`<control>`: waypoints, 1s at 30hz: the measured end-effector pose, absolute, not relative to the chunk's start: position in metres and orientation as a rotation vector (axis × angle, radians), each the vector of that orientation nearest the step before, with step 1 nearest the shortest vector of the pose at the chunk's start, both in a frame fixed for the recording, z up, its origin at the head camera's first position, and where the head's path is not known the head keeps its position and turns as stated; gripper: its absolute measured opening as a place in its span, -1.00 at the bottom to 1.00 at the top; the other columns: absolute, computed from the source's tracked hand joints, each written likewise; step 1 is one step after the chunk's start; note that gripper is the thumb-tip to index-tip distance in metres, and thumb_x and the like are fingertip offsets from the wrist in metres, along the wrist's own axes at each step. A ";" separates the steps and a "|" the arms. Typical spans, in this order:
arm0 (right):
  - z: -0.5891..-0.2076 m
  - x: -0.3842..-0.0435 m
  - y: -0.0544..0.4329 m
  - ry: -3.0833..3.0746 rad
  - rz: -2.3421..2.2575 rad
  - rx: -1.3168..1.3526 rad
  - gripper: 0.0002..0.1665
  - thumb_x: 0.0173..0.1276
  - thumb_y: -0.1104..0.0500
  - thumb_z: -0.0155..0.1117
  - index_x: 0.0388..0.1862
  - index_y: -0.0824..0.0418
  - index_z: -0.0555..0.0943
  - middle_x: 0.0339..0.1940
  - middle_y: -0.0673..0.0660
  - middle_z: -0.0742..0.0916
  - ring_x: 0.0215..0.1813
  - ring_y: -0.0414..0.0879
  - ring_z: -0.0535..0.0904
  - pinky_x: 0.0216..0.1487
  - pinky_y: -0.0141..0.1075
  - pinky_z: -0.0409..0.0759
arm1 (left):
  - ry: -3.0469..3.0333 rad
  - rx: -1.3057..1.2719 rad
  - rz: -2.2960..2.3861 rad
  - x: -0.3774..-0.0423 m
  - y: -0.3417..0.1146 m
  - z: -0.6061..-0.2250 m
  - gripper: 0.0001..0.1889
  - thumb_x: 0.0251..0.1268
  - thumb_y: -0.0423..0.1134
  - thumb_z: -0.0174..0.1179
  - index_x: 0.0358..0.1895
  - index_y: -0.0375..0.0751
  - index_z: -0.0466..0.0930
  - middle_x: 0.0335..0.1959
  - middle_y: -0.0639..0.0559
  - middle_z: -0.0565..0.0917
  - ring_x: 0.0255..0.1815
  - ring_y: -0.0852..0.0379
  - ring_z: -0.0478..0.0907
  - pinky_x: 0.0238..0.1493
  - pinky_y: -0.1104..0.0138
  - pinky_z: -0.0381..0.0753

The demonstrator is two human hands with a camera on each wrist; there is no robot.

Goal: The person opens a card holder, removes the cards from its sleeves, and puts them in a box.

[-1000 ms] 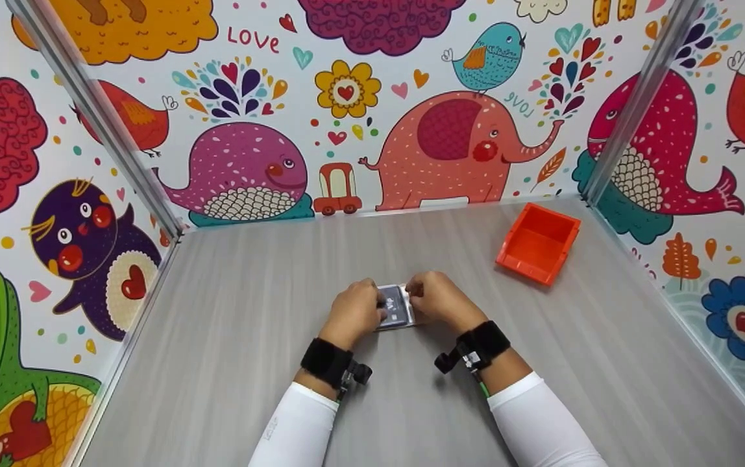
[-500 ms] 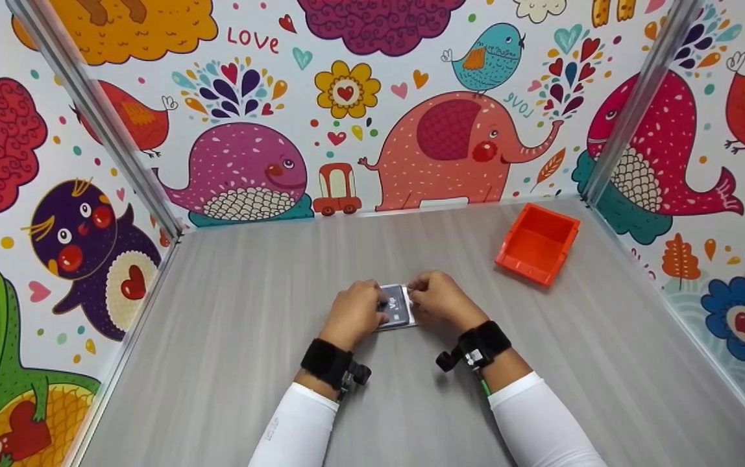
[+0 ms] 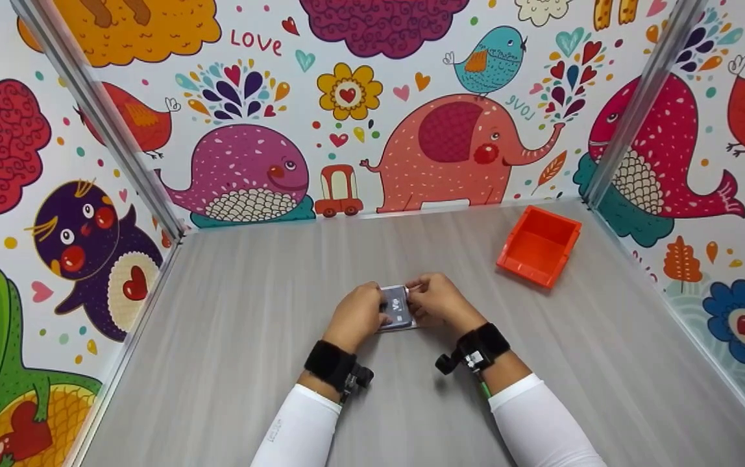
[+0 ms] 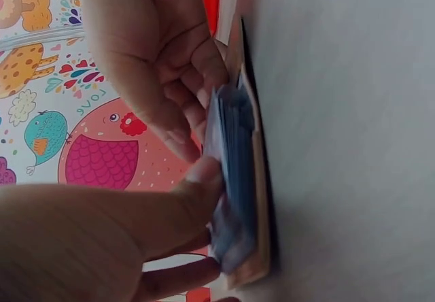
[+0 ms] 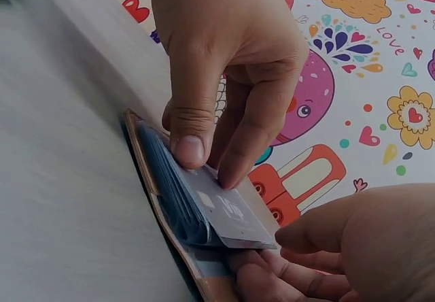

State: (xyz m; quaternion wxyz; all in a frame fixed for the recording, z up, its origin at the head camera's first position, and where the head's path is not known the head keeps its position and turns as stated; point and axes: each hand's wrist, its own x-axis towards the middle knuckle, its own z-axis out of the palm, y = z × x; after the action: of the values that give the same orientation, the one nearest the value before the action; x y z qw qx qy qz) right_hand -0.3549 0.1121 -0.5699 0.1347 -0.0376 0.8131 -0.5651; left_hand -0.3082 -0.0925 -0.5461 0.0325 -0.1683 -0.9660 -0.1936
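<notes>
A brown-covered card holder (image 5: pixel 170 210) with a thick stack of clear plastic sleeves (image 4: pixel 238 145) lies open on the table. On top is a grey card (image 3: pixel 396 306) with white "VIP" lettering, its right end raised from the sleeves below in the right wrist view. My left hand (image 3: pixel 357 312) grips the holder's left side, thumb pressed on the card (image 5: pixel 228 210) and fingers at the far edge. At the right end, my right hand (image 3: pixel 439 299) pinches the card's edge, its thumb at the corner and its curled fingers beneath. Part of the cover is hidden behind the hands.
An orange plastic bin (image 3: pixel 540 246) stands at the back right of the grey table (image 3: pixel 249 292). Walls printed with cartoon animals (image 3: pixel 450 155) enclose the table at the back and both sides.
The card and both hands stay in nearly the same place. The right fingers have shifted slightly at the card's right edge, and the head view has tilted a little.
</notes>
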 end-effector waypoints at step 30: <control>-0.568 -0.355 0.113 2.178 -1.744 -0.013 -0.64 0.48 0.28 0.38 0.16 0.41 0.80 -0.45 0.01 0.79 -0.49 -0.22 0.67 -0.44 -0.38 0.69 | -2.979 -0.487 -0.566 -0.305 -0.089 -0.548 -0.77 0.22 -0.17 0.68 -0.24 -0.21 0.84 -0.20 -0.03 0.76 -0.26 0.07 0.61 -0.04 0.06 0.75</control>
State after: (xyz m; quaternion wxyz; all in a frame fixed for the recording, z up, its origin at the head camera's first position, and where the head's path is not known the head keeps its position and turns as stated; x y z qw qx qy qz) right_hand -0.3554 0.1126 -0.5684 0.1747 -0.0045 0.7685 -0.6155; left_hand -0.3053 -0.0894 -0.5476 0.0354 -0.1585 -0.9694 -0.1842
